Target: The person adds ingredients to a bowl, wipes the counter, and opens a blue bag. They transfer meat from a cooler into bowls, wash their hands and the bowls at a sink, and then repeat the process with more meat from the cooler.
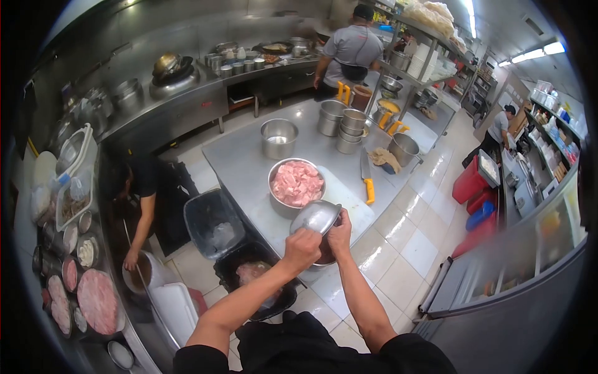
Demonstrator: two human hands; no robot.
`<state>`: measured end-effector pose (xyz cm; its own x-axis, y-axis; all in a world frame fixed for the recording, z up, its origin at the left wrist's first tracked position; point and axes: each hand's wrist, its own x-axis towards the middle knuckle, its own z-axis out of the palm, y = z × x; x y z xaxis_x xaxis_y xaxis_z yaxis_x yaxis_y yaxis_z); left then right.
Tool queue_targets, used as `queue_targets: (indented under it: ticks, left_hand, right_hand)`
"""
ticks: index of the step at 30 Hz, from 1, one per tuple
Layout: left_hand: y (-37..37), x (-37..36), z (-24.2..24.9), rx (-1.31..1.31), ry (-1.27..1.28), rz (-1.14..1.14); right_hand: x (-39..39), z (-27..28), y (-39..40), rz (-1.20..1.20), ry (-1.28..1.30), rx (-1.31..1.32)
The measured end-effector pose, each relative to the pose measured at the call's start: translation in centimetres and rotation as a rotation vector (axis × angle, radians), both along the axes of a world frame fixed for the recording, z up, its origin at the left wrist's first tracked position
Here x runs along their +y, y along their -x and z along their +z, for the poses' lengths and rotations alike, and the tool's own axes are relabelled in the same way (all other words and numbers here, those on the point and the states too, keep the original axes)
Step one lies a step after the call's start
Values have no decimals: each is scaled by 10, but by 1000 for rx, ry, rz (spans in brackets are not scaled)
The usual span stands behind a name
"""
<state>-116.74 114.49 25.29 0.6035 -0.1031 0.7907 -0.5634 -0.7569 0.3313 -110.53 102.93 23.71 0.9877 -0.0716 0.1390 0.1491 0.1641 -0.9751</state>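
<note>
A shiny metal bowl (314,215) is tilted at the near edge of the steel table. My right hand (339,234) is closed round its right rim. At its near left edge my left hand (303,250) is closed in a fist against the rim; its fingertips are hidden. Below the hands a metal pot (322,265) with dark contents shows in part. Just beyond the tilted bowl stands a metal pot (271,190) full of raw pink meat pieces (298,183). A white cutting board (353,212) lies under them, with a yellow-handled knife (369,181) at its far right.
Metal pots (279,138) and a cloth (384,159) stand farther along the table. Black bins (215,218) are at the left on the floor. A co-worker's arm (144,224) reaches into a bucket (151,274) there. Another person (355,47) stands by the stoves.
</note>
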Motion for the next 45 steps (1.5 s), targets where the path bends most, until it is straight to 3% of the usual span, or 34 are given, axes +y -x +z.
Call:
queue_targets:
  ticks: [8,10,15,21,28,33,34,36,39,42,45]
  left_hand:
    - [7,-5,0,28,29,4]
    - [5,-3,4,24,23,-13]
    - [4,-4,2,39,15,-32]
    - [2,-1,5,24,-24,-51]
    - [0,5,8,18,-97,-44]
    - [4,1,4,-33,-160,-90]
    - [-1,1,9,-30,-169,-99]
    - [-8,4,13,-30,-191,-141]
    - [-20,8,25,-75,-239,-164]
    - [-32,9,49,-73,-285,-181]
    - [-42,7,70,-158,-296,-120]
  right_hand:
    - [-10,1,13,119,186,-42]
    - [-6,2,6,40,225,31]
    - [-4,-41,-7,-143,329,-84]
    - [9,-16,8,-248,551,-370]
    - [9,-1,18,-270,612,-256]
    - [-9,7,30,-97,346,-94]
    - [-12,-14,23,-131,507,-246]
    - [-19,-14,19,8,291,-197]
    - [-23,8,21,45,313,-164]
    - [-18,15,19,7,229,-128]
    - [-1,31,21,-192,317,19]
